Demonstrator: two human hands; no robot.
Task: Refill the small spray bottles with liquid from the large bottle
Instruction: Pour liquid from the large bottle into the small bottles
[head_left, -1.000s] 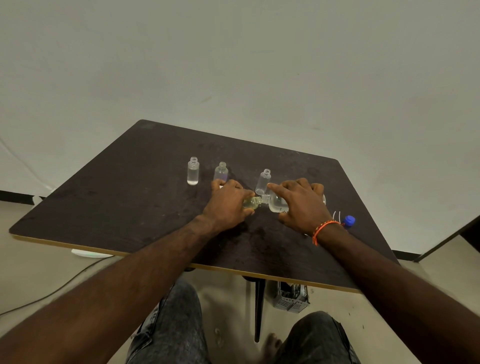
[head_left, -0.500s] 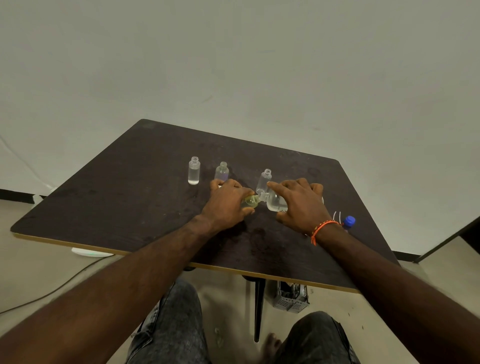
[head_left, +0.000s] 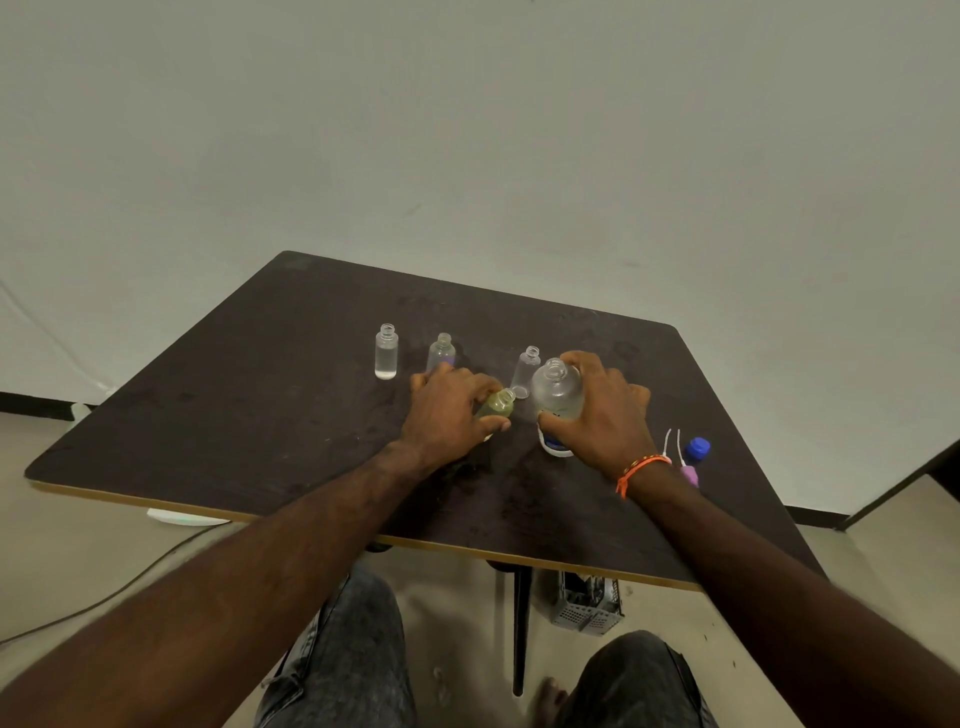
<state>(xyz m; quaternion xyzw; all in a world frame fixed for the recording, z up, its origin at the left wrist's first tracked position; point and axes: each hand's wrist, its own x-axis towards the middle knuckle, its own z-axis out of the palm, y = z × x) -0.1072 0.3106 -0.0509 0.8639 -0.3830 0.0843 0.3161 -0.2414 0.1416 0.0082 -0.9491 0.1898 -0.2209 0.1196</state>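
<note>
Large bottle (head_left: 557, 397) stands upright, uncapped, clear, gripped by the right hand (head_left: 602, 410); beside it, the left hand (head_left: 449, 410) grips a yellowish small bottle (head_left: 498, 404).

A dark brown table (head_left: 249, 415) with a pale edge band is seen, its top scuffed and mottled. Three small uncapped clear bottles are stood on it towards the far side: one (head_left: 386, 351) at the left, a second (head_left: 442, 352) just right of it, and a third (head_left: 525, 370) further right. Near the right edge a blue cap (head_left: 697, 448) and a pink spray head (head_left: 689, 474) with thin white tubes are laid.
</note>
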